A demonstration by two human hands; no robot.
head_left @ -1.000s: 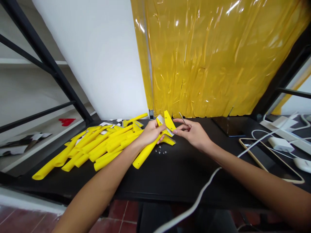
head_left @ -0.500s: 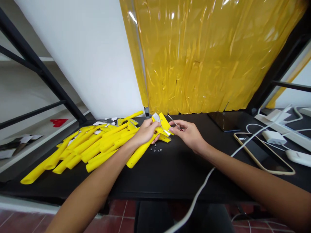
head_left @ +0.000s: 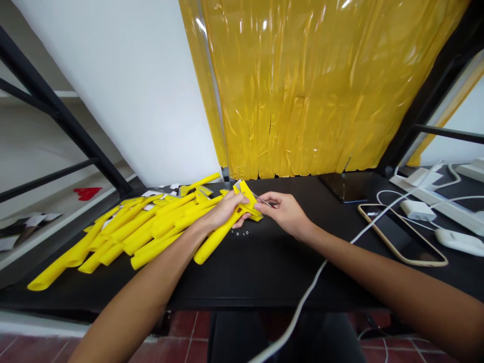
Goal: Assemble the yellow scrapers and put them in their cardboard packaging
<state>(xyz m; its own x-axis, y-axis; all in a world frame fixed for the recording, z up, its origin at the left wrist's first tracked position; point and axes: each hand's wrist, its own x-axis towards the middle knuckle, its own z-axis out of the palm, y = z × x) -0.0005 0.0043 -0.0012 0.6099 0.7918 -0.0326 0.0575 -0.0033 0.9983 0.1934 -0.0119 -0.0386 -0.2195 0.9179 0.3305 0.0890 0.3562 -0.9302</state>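
My left hand is closed around a yellow scraper with a tubular handle and a flat head, a bit of grey metal showing at its top. The handle points down toward me. In the fingers of my right hand is a thin screwdriver, its metal shaft slanting up-left to the scraper's head and a little red showing by the fingers. Whether the tip sits on a screw is too small to tell. Several small nuts and screws lie on the black table below the head.
Many yellow scraper handles are piled on the left of the black table. On the right lie a phone, a dark tablet, a white charger and a power strip. A white cable crosses under my right forearm.
My right hand has moved in toward the scraper, and the screwdriver's shaft now reaches its head. The scraper's head has turned slightly, so less of the metal shows.
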